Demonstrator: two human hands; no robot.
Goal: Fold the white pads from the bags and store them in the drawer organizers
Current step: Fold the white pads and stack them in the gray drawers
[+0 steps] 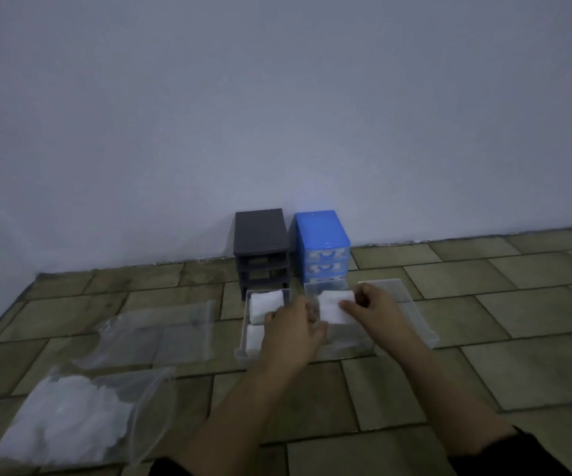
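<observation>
Both our hands pinch the folded white pad [333, 305]: left hand [291, 333], right hand [372, 309]; it hangs over the clear drawer [349, 341], long axis running left-right.

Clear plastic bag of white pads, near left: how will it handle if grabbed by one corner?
The clear plastic bag of white pads probably goes floppy: its film lies wrinkled and slack on the tiled floor. Likely light for its size, since the contents look fluffy. The loose pads may shift or bunch toward the low end.

Two organizers [291, 250] stand against the wall [277, 115]; drawers [339, 338] lie before them, bags [106, 372] leftward.
</observation>
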